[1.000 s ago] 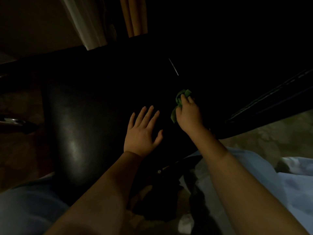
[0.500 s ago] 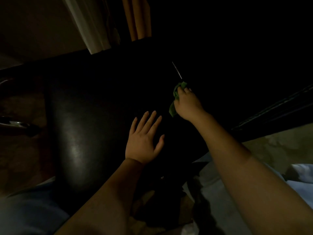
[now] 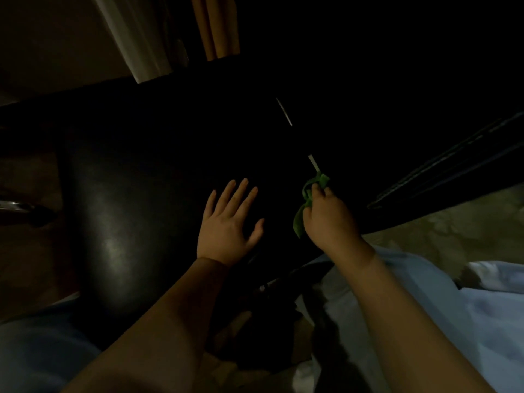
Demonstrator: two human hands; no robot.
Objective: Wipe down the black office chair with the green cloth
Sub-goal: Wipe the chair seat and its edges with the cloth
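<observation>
The black office chair point(image 3: 119, 211) fills the middle of the dim view, its leather surface shining faintly at the left. My left hand point(image 3: 228, 225) lies flat on the leather with its fingers spread. Just to its right, my right hand point(image 3: 329, 219) grips the bunched green cloth point(image 3: 307, 199) and presses it against the chair beside a thin bright strip point(image 3: 314, 163). Most of the cloth is hidden inside my fist.
A dark stitched chair edge or arm point(image 3: 453, 163) runs diagonally at the right. Pale blue and white fabric point(image 3: 453, 307) lies at the lower right over a light floor point(image 3: 442, 234). A white curtain point(image 3: 136, 43) and an orange panel point(image 3: 215, 26) hang at the top.
My right hand has pulled the green cloth back down along the chair towards me after reaching further up half a second ago. My left hand has stayed flat on the leather.
</observation>
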